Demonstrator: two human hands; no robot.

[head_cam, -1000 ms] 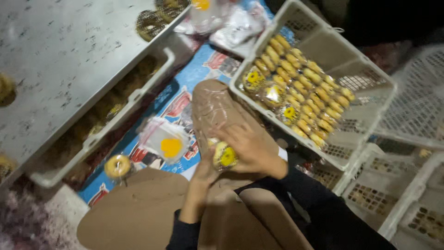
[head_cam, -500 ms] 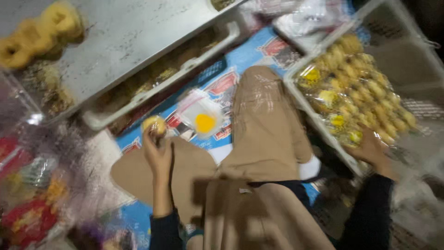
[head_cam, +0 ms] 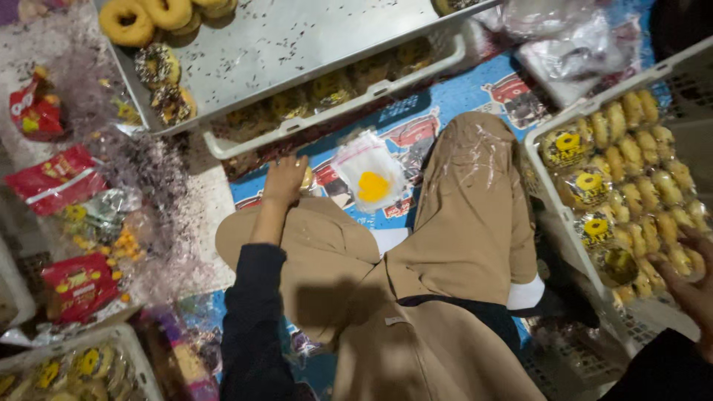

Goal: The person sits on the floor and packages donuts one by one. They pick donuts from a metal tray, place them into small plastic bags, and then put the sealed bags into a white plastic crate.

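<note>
Doughnut (head_cam: 306, 178), small and yellow-glazed, sits under the left hand (head_cam: 284, 180) on the blue printed floor mat (head_cam: 475, 93), just in front of the person's left knee.

Head view, looking down over a seated person in tan trousers:
- Left hand: reaches forward past the knee, fingers (head_cam: 291, 165) curled down over the doughnut. Only an edge of the doughnut shows beside the palm. Sleeve is dark.
- Right hand (head_cam: 687, 286): at the lower right edge of frame, resting on the packed doughnuts in the white plastic crate (head_cam: 546, 197). Fingers lie spread and loose over the packets; whether they grip one, cannot tell.
- White plastic crate: on the right, beside the right leg. Holds rows of wrapped doughnuts (head_cam: 639, 148), several with yellow round labels facing up.
- Clear plastic bag (head_cam: 369, 178) with a yellow round mark: lies flat on the mat between the knees, just right of the left hand, not touching it.
- Metal tray (head_cam: 297, 44): upper middle, resting across a long white crate (head_cam: 334, 104) that holds more doughnuts. Tray is strewn with dark sprinkles. Plain glazed doughnuts (head_cam: 156, 15) and chocolate-sprinkled doughnuts (head_cam: 163, 82) sit at its left end.
- Red snack packets (head_cam: 52, 178): far left, among crinkled clear wrapping.
- Another white crate (head_cam: 74, 367) with packed doughnuts: lower left corner.
</note>
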